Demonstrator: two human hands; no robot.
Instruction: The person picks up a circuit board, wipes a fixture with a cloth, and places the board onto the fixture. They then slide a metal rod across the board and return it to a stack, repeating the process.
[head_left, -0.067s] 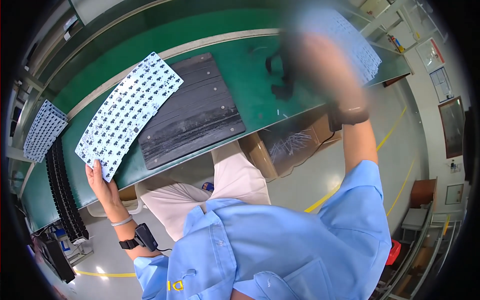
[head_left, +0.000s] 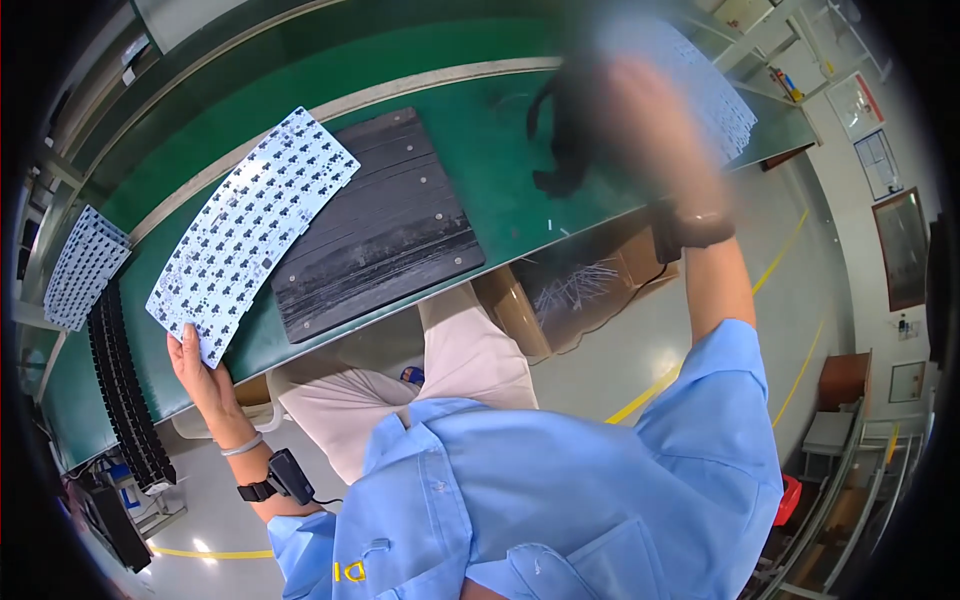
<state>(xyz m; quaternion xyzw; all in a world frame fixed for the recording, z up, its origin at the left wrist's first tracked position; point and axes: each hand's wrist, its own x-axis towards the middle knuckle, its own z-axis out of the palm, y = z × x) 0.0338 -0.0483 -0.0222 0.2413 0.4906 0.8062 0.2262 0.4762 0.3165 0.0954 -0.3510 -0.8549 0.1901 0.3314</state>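
Note:
A long white keyboard circuit board point(head_left: 245, 240) with rows of black switch marks is gripped at its near lower corner by my left hand point(head_left: 204, 378), thumb over the top face. Its right side overlaps a dark, worn flat board point(head_left: 385, 210) with screws, lying on the green bench. My right hand point(head_left: 650, 115) is raised at the far right, smeared and partly hidden by a blur. Beside it is a black item with a curved strip point(head_left: 565, 160); its kind and whether the hand holds it cannot be made out.
More white circuit boards stand stacked at the far left point(head_left: 85, 268) and the back right point(head_left: 728, 115). A black slotted rack point(head_left: 128, 390) lies along the bench's left end. Under the front edge sits a cardboard box point(head_left: 520, 310) with thin pale strips point(head_left: 580, 285).
The black item near my right hand has shifted slightly and shows more of itself. The view has moved a little; my left hand still grips the circuit board.

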